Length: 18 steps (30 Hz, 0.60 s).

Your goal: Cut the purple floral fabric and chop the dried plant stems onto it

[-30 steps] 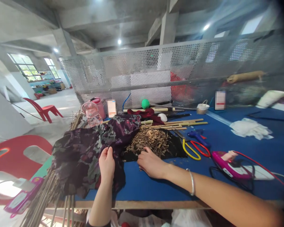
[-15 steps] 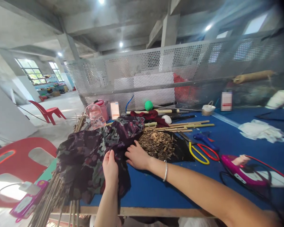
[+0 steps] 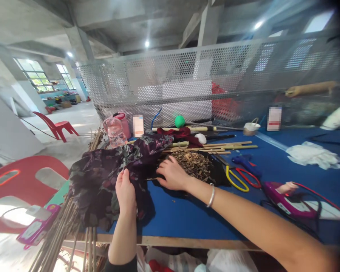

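A dark floral cloth, crumpled and patterned with grey-green and purplish leaves, covers the left part of the table. My left hand pinches it near its right side, thumb uppermost. My right hand rests palm down at the left edge of a heap of dry shredded plant matter, fingers apart and nothing visibly held. The heap lies on a piece of black cloth. What lies beneath my right palm is hidden.
Yellow-and-red-handled scissors, a blue glue gun and a magenta corded device lie to the right. Thin bamboo sticks lie behind the heap. A pink bag stands back left; dry stalks jut past the left edge.
My right hand has shifted right, farther onto the edge of the plant heap. My left hand has moved slightly left and up, still pinching the cloth. The view has tilted down a little.
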Each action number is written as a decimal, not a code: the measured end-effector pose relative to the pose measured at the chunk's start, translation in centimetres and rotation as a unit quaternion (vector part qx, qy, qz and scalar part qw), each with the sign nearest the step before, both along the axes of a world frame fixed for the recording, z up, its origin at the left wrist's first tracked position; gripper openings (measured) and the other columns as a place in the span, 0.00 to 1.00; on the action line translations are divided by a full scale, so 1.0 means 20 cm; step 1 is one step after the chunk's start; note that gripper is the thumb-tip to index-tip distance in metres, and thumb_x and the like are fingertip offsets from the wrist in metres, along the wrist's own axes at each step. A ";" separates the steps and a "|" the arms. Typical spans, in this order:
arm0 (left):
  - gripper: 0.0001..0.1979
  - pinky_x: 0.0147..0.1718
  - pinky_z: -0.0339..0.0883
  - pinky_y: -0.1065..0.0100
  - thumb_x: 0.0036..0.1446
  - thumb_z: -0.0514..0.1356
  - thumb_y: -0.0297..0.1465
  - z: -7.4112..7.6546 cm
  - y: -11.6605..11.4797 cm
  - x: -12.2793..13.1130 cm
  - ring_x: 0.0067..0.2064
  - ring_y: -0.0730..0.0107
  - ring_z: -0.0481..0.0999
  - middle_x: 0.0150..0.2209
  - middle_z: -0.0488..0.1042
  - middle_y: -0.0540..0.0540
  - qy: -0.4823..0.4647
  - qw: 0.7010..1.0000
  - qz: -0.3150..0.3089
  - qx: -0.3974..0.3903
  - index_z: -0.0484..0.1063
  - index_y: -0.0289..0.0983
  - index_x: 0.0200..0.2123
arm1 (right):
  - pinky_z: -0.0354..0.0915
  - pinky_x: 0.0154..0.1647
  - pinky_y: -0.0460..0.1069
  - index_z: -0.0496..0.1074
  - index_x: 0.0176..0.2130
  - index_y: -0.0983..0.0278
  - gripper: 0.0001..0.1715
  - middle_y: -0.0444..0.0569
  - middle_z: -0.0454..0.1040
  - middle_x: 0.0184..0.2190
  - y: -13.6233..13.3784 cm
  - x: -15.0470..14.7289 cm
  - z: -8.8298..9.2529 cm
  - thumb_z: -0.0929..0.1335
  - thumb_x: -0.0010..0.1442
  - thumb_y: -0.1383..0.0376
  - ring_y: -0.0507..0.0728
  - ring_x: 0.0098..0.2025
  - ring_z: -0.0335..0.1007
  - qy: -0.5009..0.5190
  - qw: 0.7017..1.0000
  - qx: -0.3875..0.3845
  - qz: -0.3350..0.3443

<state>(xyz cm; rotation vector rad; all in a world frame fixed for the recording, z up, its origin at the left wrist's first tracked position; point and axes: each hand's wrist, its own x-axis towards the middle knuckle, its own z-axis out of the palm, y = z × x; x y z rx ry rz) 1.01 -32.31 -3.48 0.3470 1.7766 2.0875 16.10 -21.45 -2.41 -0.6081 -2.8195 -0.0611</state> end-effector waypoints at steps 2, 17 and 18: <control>0.15 0.35 0.61 0.70 0.50 0.58 0.40 0.00 0.00 0.01 0.30 0.74 0.67 0.28 0.69 0.52 -0.001 1.000 -0.018 0.003 0.71 0.36 0.36 | 0.42 0.58 0.64 0.75 0.38 0.65 0.16 0.55 0.72 0.39 0.00 -0.09 -0.02 0.65 0.56 0.56 0.63 0.47 0.61 -0.021 1.000 0.007 -0.013; 0.16 0.40 0.63 0.65 0.54 0.54 0.41 0.10 -0.06 0.22 0.40 0.61 0.73 0.40 0.74 0.41 0.395 0.839 -0.262 -0.266 0.70 0.36 0.41 | 0.58 0.43 0.50 0.73 0.29 0.64 0.17 0.51 0.73 0.30 -0.11 0.22 -0.06 0.60 0.61 0.62 0.56 0.38 0.66 0.133 0.987 -0.066 -0.062; 0.19 0.42 0.63 0.64 0.56 0.52 0.41 0.09 -0.04 0.28 0.43 0.61 0.73 0.43 0.73 0.40 0.393 0.849 -0.256 -0.244 0.68 0.36 0.45 | 0.57 0.47 0.51 0.73 0.33 0.64 0.16 0.52 0.74 0.35 0.00 0.29 -0.05 0.60 0.61 0.59 0.57 0.42 0.66 0.197 0.971 -0.075 -0.117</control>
